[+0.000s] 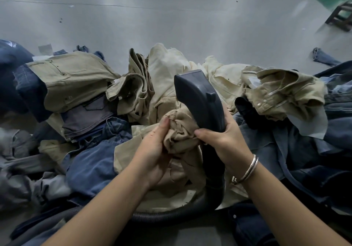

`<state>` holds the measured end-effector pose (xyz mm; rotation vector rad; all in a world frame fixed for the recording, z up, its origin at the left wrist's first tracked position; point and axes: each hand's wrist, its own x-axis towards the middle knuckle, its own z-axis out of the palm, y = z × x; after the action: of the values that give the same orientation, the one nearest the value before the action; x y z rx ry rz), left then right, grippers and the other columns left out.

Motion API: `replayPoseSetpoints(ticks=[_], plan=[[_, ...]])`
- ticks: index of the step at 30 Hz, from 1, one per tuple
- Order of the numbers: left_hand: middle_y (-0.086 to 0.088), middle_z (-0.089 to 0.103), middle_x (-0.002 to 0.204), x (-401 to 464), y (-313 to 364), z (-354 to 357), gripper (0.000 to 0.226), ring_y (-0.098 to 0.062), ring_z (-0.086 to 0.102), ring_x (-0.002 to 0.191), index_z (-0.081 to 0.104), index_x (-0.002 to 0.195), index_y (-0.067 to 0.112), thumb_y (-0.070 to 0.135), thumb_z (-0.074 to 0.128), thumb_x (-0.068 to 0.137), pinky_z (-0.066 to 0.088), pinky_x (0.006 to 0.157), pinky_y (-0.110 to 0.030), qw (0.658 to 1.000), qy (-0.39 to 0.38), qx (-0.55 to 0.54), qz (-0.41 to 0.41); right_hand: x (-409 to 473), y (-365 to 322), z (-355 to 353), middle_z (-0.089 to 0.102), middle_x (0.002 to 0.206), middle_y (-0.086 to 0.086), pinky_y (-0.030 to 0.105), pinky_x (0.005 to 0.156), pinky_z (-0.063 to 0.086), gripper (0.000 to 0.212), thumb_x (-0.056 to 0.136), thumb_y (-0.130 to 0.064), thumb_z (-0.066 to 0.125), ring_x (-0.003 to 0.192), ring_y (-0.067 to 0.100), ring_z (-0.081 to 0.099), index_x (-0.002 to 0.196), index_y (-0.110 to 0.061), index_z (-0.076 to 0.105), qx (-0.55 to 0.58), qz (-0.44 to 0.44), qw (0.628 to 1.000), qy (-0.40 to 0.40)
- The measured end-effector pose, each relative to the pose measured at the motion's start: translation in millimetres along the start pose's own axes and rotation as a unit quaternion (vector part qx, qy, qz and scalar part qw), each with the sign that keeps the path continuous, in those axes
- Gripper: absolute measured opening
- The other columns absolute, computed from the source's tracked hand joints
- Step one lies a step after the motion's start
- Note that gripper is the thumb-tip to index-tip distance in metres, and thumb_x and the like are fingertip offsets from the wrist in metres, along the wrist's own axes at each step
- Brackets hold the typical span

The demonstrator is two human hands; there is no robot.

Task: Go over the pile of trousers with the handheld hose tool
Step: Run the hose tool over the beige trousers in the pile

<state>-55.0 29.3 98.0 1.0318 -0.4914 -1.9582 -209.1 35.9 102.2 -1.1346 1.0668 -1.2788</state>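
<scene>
Right hand [222, 139] grips the handle of the dark hose tool [198, 97], nozzle raised over the pile of trousers [80, 81] — khaki, cream and denim heaped on the grey floor [171, 16]. Left hand [154, 150] clutches a bunched tan trouser piece [181, 133] just beside the tool — ribbed hose [152, 216] trails below.

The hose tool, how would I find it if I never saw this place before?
Look at the big pile of trousers spread across the grey floor, then go to its middle, just above the two hands. The hose tool stands up there, gripped by the right hand beside bunched tan cloth. It is the only hard, dark plastic thing among soft fabric, with a ribbed hose.
</scene>
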Motion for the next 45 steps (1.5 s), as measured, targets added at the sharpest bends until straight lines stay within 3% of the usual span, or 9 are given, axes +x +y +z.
replayPoseSetpoints(ticks=[6,10,13,18,21,26,32,37,45], plan=[[-0.018,0.067,0.117,-3.4,3.9,-2.5,0.049,-0.027,0.067,0.107,0.074,0.105,0.006,0.044,0.053,0.082,0.057,0.083,-0.036,0.995,-0.065,-0.073,-0.035,6.7,4.1,-1.6,0.065,0.094,-0.001,0.019,0.074,0.052,0.051,0.068,0.006,0.068,0.085,0.007,0.065,0.107,-0.025,0.055,-0.013,0.011,0.998,0.065],[-0.007,0.076,0.088,6.5,3.9,1.5,0.036,-0.013,0.073,0.082,0.069,0.101,0.013,0.039,0.046,0.093,0.056,0.062,-0.02,0.997,0.005,0.077,0.028,5.6,5.7,8.4,0.07,0.088,-0.008,0.022,0.075,0.054,0.057,0.063,0.0,0.065,0.085,0.008,0.067,0.114,-0.023,0.053,-0.006,0.0,0.997,0.072],[0.003,0.075,0.074,7.7,2.8,5.1,0.031,-0.005,0.071,0.069,0.07,0.099,0.019,0.027,0.041,0.102,0.052,0.054,-0.015,0.997,0.01,0.071,0.02,6.6,5.9,11.6,0.069,0.092,0.001,0.027,0.077,0.054,0.057,0.064,-0.001,0.066,0.087,0.015,0.067,0.116,-0.021,0.054,-0.011,-0.002,0.997,0.072],[-0.017,0.072,0.104,-1.0,5.3,7.1,0.052,-0.024,0.072,0.091,0.078,0.092,0.006,0.048,0.046,0.087,0.06,0.073,-0.034,0.99,-0.079,-0.08,-0.083,10.3,8.5,9.8,0.065,0.081,-0.011,0.018,0.065,0.049,0.049,0.06,-0.007,0.065,0.074,0.002,0.064,0.104,-0.025,0.055,-0.042,0.037,0.995,0.077],[-0.018,0.07,0.111,-3.4,3.9,6.2,0.048,-0.026,0.07,0.097,0.076,0.101,0.007,0.045,0.056,0.08,0.059,0.081,-0.039,0.993,-0.068,-0.073,-0.062,7.3,12.7,5.3,0.068,0.079,-0.011,0.016,0.06,0.049,0.05,0.059,-0.008,0.064,0.072,0.0,0.066,0.106,-0.024,0.056,-0.026,0.07,0.995,0.071],[-0.015,0.073,0.102,0.4,2.9,-0.1,0.049,-0.024,0.072,0.086,0.068,0.113,0.011,0.04,0.063,0.074,0.059,0.063,-0.036,0.994,-0.029,-0.098,-0.023,-1.4,20.5,8.9,0.065,0.093,0.003,0.019,0.057,0.05,0.056,0.074,0.005,0.071,0.071,0.004,0.066,0.122,-0.015,0.05,-0.026,0.121,0.991,0.041],[-0.009,0.07,0.111,-1.0,-5.1,-8.0,0.045,-0.019,0.069,0.097,0.068,0.111,0.026,0.023,0.076,0.067,0.057,0.086,-0.037,0.993,-0.091,-0.055,0.058,-8.5,24.4,9.5,0.065,0.098,0.009,0.022,0.059,0.051,0.064,0.066,0.003,0.067,0.079,0.011,0.065,0.126,-0.009,0.046,-0.027,0.132,0.99,0.041],[-0.01,0.068,0.11,2.6,14.8,-27.1,0.055,-0.02,0.067,0.097,0.058,0.123,0.019,0.01,0.071,0.071,0.056,0.087,-0.036,0.989,-0.079,-0.038,0.12,-12.0,2.0,-5.7,0.062,0.068,0.007,0.025,0.043,0.046,0.046,0.077,0.011,0.064,0.048,0.015,0.059,0.111,-0.018,0.056,0.005,0.15,0.988,0.043],[-0.004,0.072,0.1,9.8,22.3,-58.8,0.063,-0.017,0.07,0.085,0.053,0.122,0.028,-0.004,0.057,0.068,0.059,0.071,-0.031,0.986,0.017,0.05,0.157,-49.5,-16.8,-10.7,0.058,0.058,0.011,0.024,0.043,0.045,0.045,0.055,-0.007,0.071,0.044,0.022,0.054,0.094,-0.029,0.065,0.041,0.235,0.96,-0.148]])
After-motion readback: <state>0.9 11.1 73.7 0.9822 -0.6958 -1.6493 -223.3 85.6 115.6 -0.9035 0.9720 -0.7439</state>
